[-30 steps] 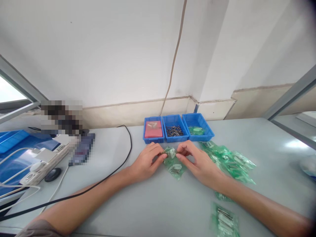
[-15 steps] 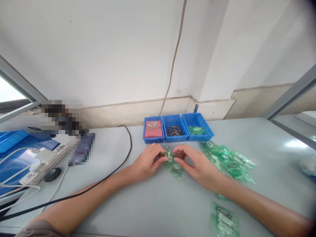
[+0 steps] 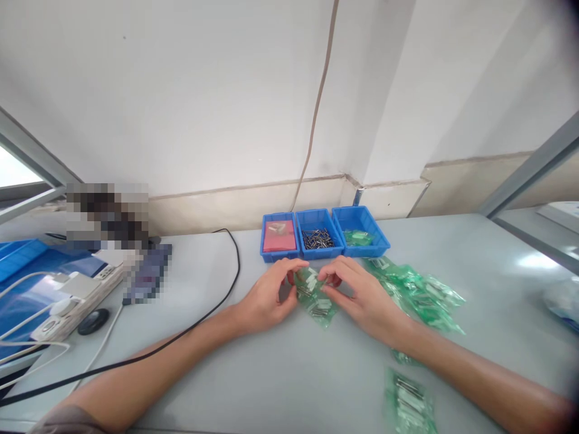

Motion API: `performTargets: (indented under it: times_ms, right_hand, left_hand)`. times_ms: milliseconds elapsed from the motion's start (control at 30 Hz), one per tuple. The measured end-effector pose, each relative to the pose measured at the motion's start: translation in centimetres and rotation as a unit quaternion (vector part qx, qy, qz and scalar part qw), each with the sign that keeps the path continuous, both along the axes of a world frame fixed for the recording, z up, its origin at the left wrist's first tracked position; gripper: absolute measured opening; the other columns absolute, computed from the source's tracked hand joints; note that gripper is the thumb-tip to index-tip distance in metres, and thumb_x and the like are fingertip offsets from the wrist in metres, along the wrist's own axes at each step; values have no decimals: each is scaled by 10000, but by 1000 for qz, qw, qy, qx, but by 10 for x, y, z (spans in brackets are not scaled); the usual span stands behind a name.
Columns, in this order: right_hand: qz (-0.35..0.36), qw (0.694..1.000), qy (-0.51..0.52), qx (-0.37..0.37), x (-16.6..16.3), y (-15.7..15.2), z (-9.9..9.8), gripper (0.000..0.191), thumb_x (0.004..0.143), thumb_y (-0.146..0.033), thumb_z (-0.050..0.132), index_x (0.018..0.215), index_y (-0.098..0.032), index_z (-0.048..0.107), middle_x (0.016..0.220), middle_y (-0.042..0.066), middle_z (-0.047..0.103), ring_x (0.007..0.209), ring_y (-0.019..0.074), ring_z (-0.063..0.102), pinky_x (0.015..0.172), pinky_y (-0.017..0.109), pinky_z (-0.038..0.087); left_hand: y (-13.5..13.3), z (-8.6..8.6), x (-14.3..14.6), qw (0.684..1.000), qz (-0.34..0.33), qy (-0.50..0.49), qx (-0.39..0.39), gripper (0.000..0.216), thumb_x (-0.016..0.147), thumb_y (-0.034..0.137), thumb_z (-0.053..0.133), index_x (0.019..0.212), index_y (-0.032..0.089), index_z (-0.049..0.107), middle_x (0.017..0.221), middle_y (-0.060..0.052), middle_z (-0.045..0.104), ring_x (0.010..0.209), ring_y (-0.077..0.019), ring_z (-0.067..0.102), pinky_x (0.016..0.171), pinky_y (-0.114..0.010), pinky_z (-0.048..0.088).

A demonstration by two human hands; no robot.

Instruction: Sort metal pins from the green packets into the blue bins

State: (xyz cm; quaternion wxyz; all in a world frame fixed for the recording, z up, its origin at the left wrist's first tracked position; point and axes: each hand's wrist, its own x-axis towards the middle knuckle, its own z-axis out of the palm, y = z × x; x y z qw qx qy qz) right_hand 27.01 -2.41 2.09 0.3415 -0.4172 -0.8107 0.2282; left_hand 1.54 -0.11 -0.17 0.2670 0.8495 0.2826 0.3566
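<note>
In the head view, a small green plastic bag [image 3: 322, 308] with metal screws and pale plastic pieces inside lies on the table between my hands. My left hand [image 3: 271, 295] is at the bag's left edge, thumb and forefinger apart, its other fingers curled and partly hidden. On the opposite side, my right hand [image 3: 355, 292] pinches the bag's right edge between thumb and fingertips. Right of it lies a pile of similar filled green bags [image 3: 425, 298]. One more filled bag [image 3: 411, 401] rests near the front edge.
Behind my hands stand three blue bins: one with a red block [image 3: 279, 240], one with loose screws [image 3: 318, 239], one with green bags [image 3: 359, 237]. A black cable [image 3: 181, 334] crosses my left forearm. At left are a power strip [image 3: 58, 319] and a black round object [image 3: 93, 321].
My left thumb and forefinger have spread apart from their pinch on the bag, and its upper part now lies more open to view. My right hand stays at its edge.
</note>
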Motion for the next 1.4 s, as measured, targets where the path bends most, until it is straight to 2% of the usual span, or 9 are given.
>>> performTargets:
  times_ms: [100, 233, 333, 433, 600, 767, 1000, 1200, 1400]
  right_hand:
    - [-6, 1000, 12, -6, 0, 0, 1, 112, 1064, -185, 538, 1038, -264, 614, 1053, 45, 618, 933, 220, 617, 823, 363, 527]
    - [-19, 999, 32, -5, -1, 0, 3, 133, 1082, -210, 492, 1014, -253, 598, 1127, 69, 599, 975, 222, 624, 835, 361, 527]
    - [-36, 998, 30, -34, -1, 0, 4, 146, 1097, -278, 491, 979, -255, 574, 999, 38, 639, 887, 216, 624, 778, 351, 510]
    - [-43, 996, 22, -80, 0, -2, 4, 183, 1103, -349, 497, 953, -261, 556, 862, -6, 638, 792, 200, 611, 717, 331, 491]
    - [-23, 991, 38, -124, -2, -6, 4, 89, 1096, -352, 495, 1104, -278, 545, 911, -2, 702, 829, 205, 667, 693, 322, 502]
    - [7, 990, 37, -136, -1, -8, 2, 140, 1088, -333, 497, 1215, -284, 526, 962, 15, 738, 898, 221, 708, 682, 318, 513]
    - [2, 991, 39, -124, -3, -6, 3, 100, 1086, -340, 520, 1035, -268, 568, 915, -3, 690, 826, 191, 650, 700, 303, 502]
    - [3, 990, 67, -126, -3, -8, 4, 91, 1087, -343, 518, 1065, -266, 562, 960, 16, 702, 871, 206, 670, 781, 345, 540]
    - [4, 988, 59, -141, -3, -10, 1, 54, 1057, -286, 549, 1022, -275, 508, 914, 5, 684, 832, 201, 667, 709, 322, 536]
  left_hand:
    - [1, 3, 1, 1000, -2, 19, 6, 549, 1002, 157, 608, 1516, 245, 438, 1263, -108, 644, 1026, -210, 628, 911, -349, 556]
    - [0, 9, 3, 999, -1, 39, 19, 346, 1048, 227, 611, 1391, 246, 562, 1204, -94, 665, 1053, -215, 620, 916, -345, 547]
    - [-1, 12, 2, 999, -7, 44, 23, 288, 1073, 289, 601, 1353, 221, 587, 1167, -98, 669, 1039, -221, 608, 930, -362, 529]
    - [-1, 12, 2, 999, 2, 45, 23, 205, 1124, 281, 471, 1227, 189, 622, 1055, -88, 661, 978, -218, 589, 907, -367, 498]
    - [0, 11, 1, 999, 33, 28, 8, 262, 1143, 289, 405, 1033, 189, 620, 912, -54, 617, 876, -202, 548, 832, -341, 456]
    - [0, 9, 1, 999, 47, 9, -1, 214, 1133, 311, 455, 1036, 195, 605, 921, -44, 618, 847, -185, 542, 800, -317, 450]
    - [-1, 8, 1, 999, 29, 17, -2, 150, 1117, 290, 494, 1072, 199, 604, 965, -47, 643, 864, -178, 562, 807, -309, 464]
    - [-2, 10, 1, 999, 5, 33, 20, 129, 1080, 316, 574, 1130, 200, 603, 1009, -65, 685, 904, -201, 594, 839, -337, 484]
    - [-2, 11, 2, 999, 16, 39, 14, 76, 1059, 270, 550, 1086, 207, 582, 1005, -63, 673, 889, -196, 591, 821, -330, 485]
